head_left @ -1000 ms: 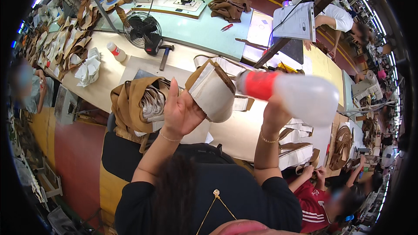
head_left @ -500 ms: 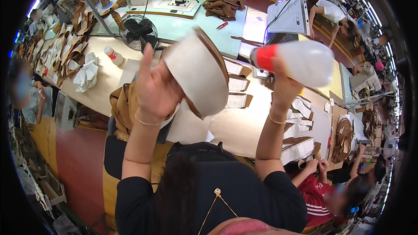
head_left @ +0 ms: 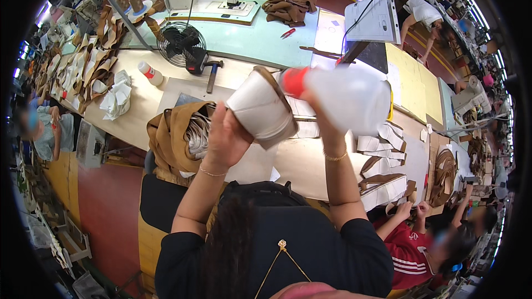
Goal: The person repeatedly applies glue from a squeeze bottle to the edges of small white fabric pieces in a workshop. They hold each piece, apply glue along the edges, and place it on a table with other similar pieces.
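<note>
A person is working at a long workbench (head_left: 310,160), holding two things up in front of the head camera. The left hand (head_left: 224,135) is gripping a curved shoe upper piece (head_left: 260,108), white on the inside with a brown outer edge, raised above the bench. The right hand (head_left: 321,116) is clasping a translucent squeeze bottle (head_left: 346,97) with a red nozzle, tipped sideways so the nozzle is pointing at, and seemingly touching, the piece's top edge. The gluing of this piece appears to be under way; whether any adhesive is already on it cannot be told. A pile of brown and white pieces (head_left: 180,135) is lying just beside the left forearm, and more cut pieces (head_left: 385,155) are waiting to the right. Both elbows are bent, forearms rising from the lower edge.
</note>
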A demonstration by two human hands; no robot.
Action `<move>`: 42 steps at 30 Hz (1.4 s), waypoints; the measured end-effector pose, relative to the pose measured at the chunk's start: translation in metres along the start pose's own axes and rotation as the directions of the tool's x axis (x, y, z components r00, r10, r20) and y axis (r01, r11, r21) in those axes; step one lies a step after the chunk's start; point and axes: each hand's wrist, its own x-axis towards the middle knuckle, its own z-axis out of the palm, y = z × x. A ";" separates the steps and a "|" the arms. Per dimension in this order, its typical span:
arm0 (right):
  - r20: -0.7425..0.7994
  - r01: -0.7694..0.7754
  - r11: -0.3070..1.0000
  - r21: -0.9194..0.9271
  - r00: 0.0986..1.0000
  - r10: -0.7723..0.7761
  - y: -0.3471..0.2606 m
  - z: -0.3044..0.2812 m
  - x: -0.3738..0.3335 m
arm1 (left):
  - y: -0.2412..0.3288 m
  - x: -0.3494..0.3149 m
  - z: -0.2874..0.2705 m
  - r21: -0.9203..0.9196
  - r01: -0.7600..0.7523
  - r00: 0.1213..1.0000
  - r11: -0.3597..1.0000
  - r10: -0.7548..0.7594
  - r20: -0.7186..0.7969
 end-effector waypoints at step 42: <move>-0.183 0.061 0.983 0.173 0.983 -0.028 -0.024 0.004 -0.007 | -0.010 0.013 -0.011 0.845 -0.263 0.944 0.466 -0.055 0.324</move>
